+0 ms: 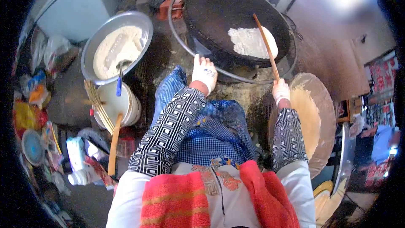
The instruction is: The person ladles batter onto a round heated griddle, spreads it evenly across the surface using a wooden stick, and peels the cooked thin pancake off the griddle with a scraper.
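Observation:
My left hand [204,74], in a white glove, is at the near left of the large round black griddle [211,21]. Its fingers are curled over the metal ring [176,33] that runs around the griddle. My right hand [280,90], also gloved, grips the lower end of a long, thin wooden scraper [266,46]. That scraper slants across a patch of pale batter [247,43] on the right part of the griddle. The batter has a ragged left edge and a rounded right side.
To the left, a metal basin [148,29] holds thick batter and a blue-handled ladle [119,85]. Below it stands a white bucket [134,109] with a straw brush [99,105] and a wooden paddle [114,147]. Round thin pancakes [306,118] lie at my right.

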A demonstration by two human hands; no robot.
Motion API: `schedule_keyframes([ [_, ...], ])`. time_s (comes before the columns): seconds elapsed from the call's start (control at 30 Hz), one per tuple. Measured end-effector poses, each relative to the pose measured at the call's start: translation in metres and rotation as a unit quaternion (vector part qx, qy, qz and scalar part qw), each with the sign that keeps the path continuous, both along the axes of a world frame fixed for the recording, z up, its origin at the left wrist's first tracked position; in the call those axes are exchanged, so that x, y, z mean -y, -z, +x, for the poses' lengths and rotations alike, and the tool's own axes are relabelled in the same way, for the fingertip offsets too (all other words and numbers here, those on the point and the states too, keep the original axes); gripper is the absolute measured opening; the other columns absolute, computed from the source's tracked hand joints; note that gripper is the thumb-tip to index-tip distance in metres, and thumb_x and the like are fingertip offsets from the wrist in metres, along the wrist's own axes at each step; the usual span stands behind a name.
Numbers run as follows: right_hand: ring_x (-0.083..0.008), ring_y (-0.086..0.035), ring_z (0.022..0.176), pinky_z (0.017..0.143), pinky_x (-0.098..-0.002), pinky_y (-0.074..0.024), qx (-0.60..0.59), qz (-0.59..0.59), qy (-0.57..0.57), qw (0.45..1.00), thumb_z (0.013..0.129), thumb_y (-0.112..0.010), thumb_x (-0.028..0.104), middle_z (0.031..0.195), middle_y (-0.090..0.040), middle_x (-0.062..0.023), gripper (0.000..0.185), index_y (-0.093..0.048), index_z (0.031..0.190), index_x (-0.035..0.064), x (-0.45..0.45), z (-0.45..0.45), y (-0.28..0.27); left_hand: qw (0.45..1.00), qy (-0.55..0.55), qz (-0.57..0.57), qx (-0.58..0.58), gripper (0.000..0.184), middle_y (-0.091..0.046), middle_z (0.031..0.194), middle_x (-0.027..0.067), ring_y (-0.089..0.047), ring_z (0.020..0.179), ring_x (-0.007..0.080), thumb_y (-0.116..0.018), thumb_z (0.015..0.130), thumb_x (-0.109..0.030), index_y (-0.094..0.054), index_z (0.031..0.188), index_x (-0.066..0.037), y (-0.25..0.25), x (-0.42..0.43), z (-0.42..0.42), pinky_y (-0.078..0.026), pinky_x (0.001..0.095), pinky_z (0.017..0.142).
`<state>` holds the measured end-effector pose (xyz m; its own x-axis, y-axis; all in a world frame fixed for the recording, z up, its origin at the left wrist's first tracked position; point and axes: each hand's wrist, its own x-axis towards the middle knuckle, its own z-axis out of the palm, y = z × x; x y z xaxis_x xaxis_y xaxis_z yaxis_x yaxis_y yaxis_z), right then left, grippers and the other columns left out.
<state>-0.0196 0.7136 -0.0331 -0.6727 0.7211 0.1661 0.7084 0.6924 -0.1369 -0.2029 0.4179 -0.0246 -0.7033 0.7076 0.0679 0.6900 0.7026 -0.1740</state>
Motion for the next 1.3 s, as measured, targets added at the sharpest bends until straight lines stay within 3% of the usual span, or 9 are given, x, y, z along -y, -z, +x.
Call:
schedule_keyframes([
  [0.33,-0.0443,-0.065,0.076,0.071,-0.0535,-0.0512,-0.005,-0.008,-0.041,0.999,0.096,-0.046,0.032,0.081,-0.066,-0.0255,0.029,-0.051,0.103,0.0043,-0.01,-0.009,-0.005,1.0,-0.017,0.012,-0.014,0.052,-0.053,0.137,0.0146,-0.045,0.131,0.0295,-0.053,0.09,-0.039,-0.056,0.127,-0.003,-0.001,0.012,-0.016,-0.012,0.0579,0.115],
  [0.37,-0.0442,-0.065,0.077,0.071,-0.0532,-0.0515,-0.007,-0.016,-0.061,0.998,0.096,-0.046,0.033,0.081,-0.066,-0.0253,0.03,-0.051,0.104,0.0041,0.009,-0.005,-0.018,0.998,-0.039,-0.025,0.049,0.049,-0.044,0.147,0.0145,-0.036,0.14,0.0282,-0.037,0.096,-0.023,-0.046,0.139,-0.002,-0.011,0.011,-0.017,-0.005,0.0573,0.117],
  [0.53,-0.044,-0.065,0.076,0.072,-0.0534,-0.0521,0.024,-0.032,-0.027,0.999,0.096,-0.046,0.033,0.081,-0.066,-0.0253,0.032,-0.055,0.102,0.0029,0.003,0.025,-0.002,0.996,-0.066,-0.01,0.066,0.049,-0.039,0.151,0.0111,-0.034,0.14,0.0277,-0.04,0.095,-0.023,-0.045,0.141,-0.006,-0.026,0.022,-0.02,-0.006,0.0585,0.116],
  [0.63,-0.0428,-0.065,0.074,0.067,-0.0534,-0.0525,-0.007,-0.018,-0.04,0.999,0.097,-0.046,0.031,0.08,-0.066,-0.0249,0.03,-0.052,0.099,0.0018,-0.001,0.028,-0.013,0.997,-0.07,0.014,-0.042,0.047,-0.048,0.143,0.0094,-0.042,0.133,0.0269,-0.05,0.09,-0.028,-0.052,0.132,-0.007,0.008,0.032,-0.045,-0.012,0.0602,0.114],
  [0.73,-0.0423,-0.065,0.074,0.068,-0.0532,-0.0522,-0.006,-0.003,-0.118,0.993,0.097,-0.046,0.032,0.078,-0.065,-0.0254,0.031,-0.05,0.1,0.0012,0.023,0.047,-0.025,0.993,-0.061,0.021,-0.103,0.048,-0.055,0.131,0.0119,-0.046,0.126,0.0273,-0.058,0.085,-0.032,-0.056,0.126,-0.007,-0.037,0.028,-0.004,-0.015,0.0595,0.113],
  [0.87,-0.0431,-0.065,0.077,0.072,-0.0525,-0.0511,0.02,-0.048,-0.032,0.998,0.097,-0.046,0.034,0.081,-0.066,-0.0246,0.034,-0.049,0.106,0.0005,-0.011,0.05,-0.008,0.984,0.103,0.148,-0.005,0.04,-0.057,0.107,0.0115,-0.05,0.11,0.0301,-0.067,0.077,-0.033,-0.06,0.105,-0.005,-0.053,-0.027,0.072,-0.025,0.056,0.107],
  [1.03,-0.0444,-0.065,0.079,0.073,-0.0532,-0.0504,0.061,-0.042,-0.116,0.991,0.098,-0.041,0.035,0.082,-0.067,-0.0248,0.032,-0.051,0.105,0.0046,0.02,0.028,-0.039,0.995,0.083,-0.008,0.061,0.065,-0.041,0.147,0.0198,-0.029,0.142,0.0332,-0.049,0.091,-0.035,-0.039,0.142,0.004,-0.013,-0.072,0.12,-0.006,0.0568,0.118],
  [1.13,-0.0436,-0.065,0.076,0.069,-0.0534,-0.0514,-0.011,0.007,-0.08,0.997,0.098,-0.044,0.032,0.08,-0.066,-0.0254,0.03,-0.051,0.102,0.0029,-0.018,0.026,-0.002,0.996,0.084,-0.025,-0.03,0.05,-0.04,0.147,0.0228,-0.033,0.139,0.0383,-0.032,0.096,-0.014,-0.039,0.14,0.009,-0.007,-0.059,0.115,-0.008,0.0582,0.118],
  [1.3,-0.0449,-0.064,0.076,0.069,-0.053,-0.0506,0.023,-0.039,-0.101,0.994,0.097,-0.047,0.035,0.078,-0.065,-0.0267,0.034,-0.052,0.103,0.0027,0.037,0.003,-0.028,0.995,0.092,-0.002,-0.039,0.048,-0.048,0.139,0.0239,-0.038,0.135,0.0389,-0.036,0.093,-0.012,-0.044,0.135,0.009,0.0,-0.04,0.089,-0.01,0.0587,0.117],
])
